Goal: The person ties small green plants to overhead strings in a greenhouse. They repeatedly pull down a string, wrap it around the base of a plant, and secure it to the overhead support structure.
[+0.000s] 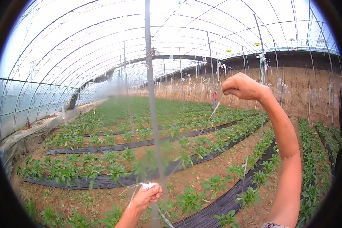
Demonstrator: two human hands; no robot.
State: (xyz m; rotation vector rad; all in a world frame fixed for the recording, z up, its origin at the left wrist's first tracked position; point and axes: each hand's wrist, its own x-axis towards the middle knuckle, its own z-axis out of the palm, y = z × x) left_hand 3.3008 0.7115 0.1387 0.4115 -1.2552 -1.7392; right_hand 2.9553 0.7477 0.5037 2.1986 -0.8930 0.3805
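My left hand point(147, 196) is low in the view, closed on a bunch of white plastic twine point(148, 185), beside a grey metal post point(153, 99). Loose strands hang from that hand, and one runs down past the foot of the post. My right hand point(239, 87) is raised at the right with the arm bent, its fingers pinched on a pale strip of twine point(215, 109) that slants down to the left. The lower course of this strip is faint against the plants. Young leafy plants point(190, 199) grow below and between my hands.
Plant rows in black plastic mulch film point(216, 205) curve across the soil. Thin posts point(210, 57) and hanging twine point(262, 61) stand around. An earthen wall point(296, 91) runs along the right, plastic sheeting point(31, 99) along the left. A red thing, possibly a person, is far off.
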